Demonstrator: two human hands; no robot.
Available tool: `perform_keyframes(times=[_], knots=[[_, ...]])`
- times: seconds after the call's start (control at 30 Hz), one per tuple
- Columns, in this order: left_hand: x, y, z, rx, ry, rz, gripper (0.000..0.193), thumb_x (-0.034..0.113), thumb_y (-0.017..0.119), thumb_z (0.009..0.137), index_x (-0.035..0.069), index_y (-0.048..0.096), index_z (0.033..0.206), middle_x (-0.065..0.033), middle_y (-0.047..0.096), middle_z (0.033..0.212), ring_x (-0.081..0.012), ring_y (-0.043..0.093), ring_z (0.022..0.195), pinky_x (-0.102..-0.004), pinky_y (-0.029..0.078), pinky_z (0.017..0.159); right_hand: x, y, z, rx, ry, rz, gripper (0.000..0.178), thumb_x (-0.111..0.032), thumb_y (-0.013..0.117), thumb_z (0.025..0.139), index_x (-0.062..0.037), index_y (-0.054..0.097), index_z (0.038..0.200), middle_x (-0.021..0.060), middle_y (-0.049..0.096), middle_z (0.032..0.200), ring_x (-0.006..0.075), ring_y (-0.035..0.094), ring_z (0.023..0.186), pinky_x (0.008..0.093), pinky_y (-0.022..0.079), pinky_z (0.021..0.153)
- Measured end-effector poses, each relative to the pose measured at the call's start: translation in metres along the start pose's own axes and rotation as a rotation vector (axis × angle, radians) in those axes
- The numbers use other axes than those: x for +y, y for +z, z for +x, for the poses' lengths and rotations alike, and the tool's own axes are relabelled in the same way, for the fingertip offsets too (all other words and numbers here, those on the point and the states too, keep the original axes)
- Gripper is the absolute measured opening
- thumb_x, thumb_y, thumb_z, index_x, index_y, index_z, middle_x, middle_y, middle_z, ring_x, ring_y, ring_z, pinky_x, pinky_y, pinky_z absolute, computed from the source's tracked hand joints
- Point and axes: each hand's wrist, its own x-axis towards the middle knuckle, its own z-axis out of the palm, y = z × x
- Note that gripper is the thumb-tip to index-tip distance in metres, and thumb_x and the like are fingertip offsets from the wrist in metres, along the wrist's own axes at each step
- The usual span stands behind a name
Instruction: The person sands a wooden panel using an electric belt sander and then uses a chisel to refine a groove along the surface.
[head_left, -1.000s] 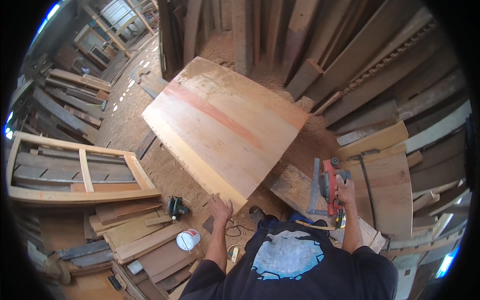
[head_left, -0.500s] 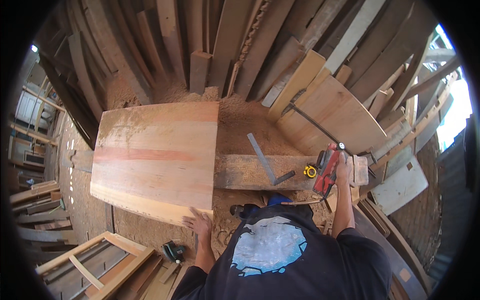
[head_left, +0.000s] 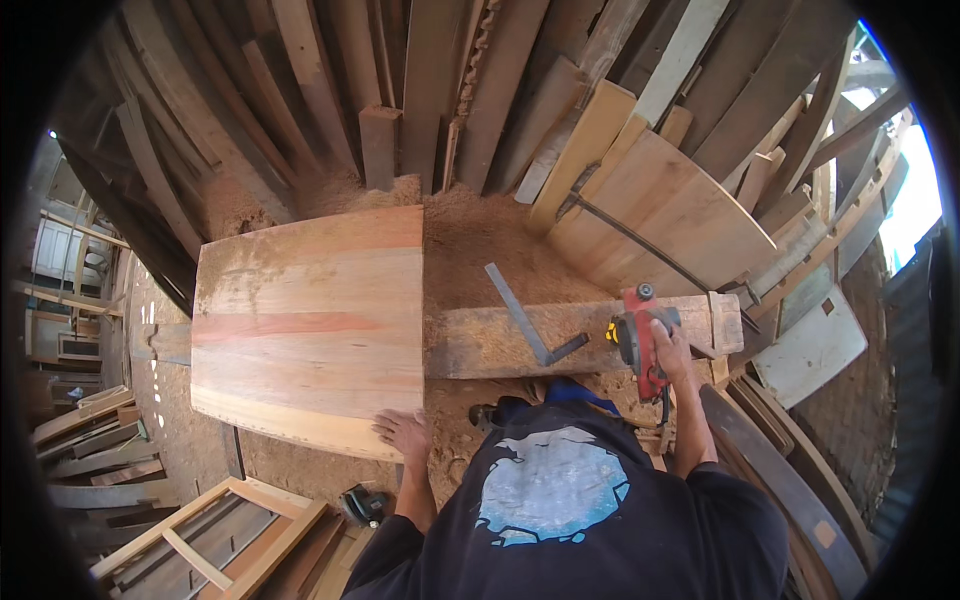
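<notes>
My right hand is wrapped round the handle of a red and black electric planer, its cord trailing from the near end. It is over the right part of a thick, sawdust-covered bench plank. A yellow tape measure shows at the planer's left side, partly hidden by it. My left hand lies with fingers outstretched on the near right corner of a wide wooden panel of pale and reddish boards. Some shavings lie on the panel's far left part. Between panel and planer rests a try square.
Rough planks lean along the far side. At the right, a clamp crosses another wooden panel. A wooden frame and a dark green power tool are at the lower left. Sawdust covers the ground.
The planer has moved slightly left in my right hand and turned more upright, now covering much of the tape measure. My left hand stays at the panel's corner. The view has shifted a little.
</notes>
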Motion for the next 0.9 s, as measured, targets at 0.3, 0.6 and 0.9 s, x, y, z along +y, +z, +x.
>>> perform_keyframes(times=[0.3, 0.6, 0.9], knots=[[-0.005, 0.018, -0.037, 0.134, 0.131, -0.06, 0.093, 0.045, 0.056, 0.094, -0.012, 0.017, 0.157, -0.0347, 0.014, 0.165, -0.0509, 0.009, 0.154, -0.062, 0.015, 0.123, -0.018, 0.083, 0.026, -0.434, -0.152, -0.201, 0.046, -0.043, 0.064, 0.096, -0.0012, 0.065, 0.077, 0.0046, 0.06, 0.059, 0.0127, 0.059, 0.049, 0.033, 0.047, 0.048], [-0.004, 0.032, -0.069, 0.104, 0.039, -0.119, 0.097, 0.04, 0.061, 0.088, -0.01, 0.016, 0.158, -0.0333, 0.011, 0.166, -0.05, 0.007, 0.155, -0.0641, 0.014, 0.122, -0.035, 0.125, 0.023, -0.575, -0.256, -0.374, 0.053, -0.047, 0.064, 0.096, 0.0016, 0.066, 0.075, 0.0089, 0.064, 0.062, 0.0175, 0.062, 0.052, 0.0371, 0.049, 0.051], [-0.015, 0.014, -0.071, -0.004, 0.044, -0.193, 0.087, 0.043, 0.058, 0.092, 0.003, 0.022, 0.161, -0.0294, 0.012, 0.168, -0.0482, 0.008, 0.156, -0.0649, 0.014, 0.122, -0.062, 0.214, 0.011, -0.836, -0.298, -0.417, 0.046, -0.047, 0.063, 0.098, -0.0012, 0.066, 0.101, 0.0019, 0.062, 0.07, 0.0107, 0.06, 0.057, 0.0294, 0.05, 0.054]])
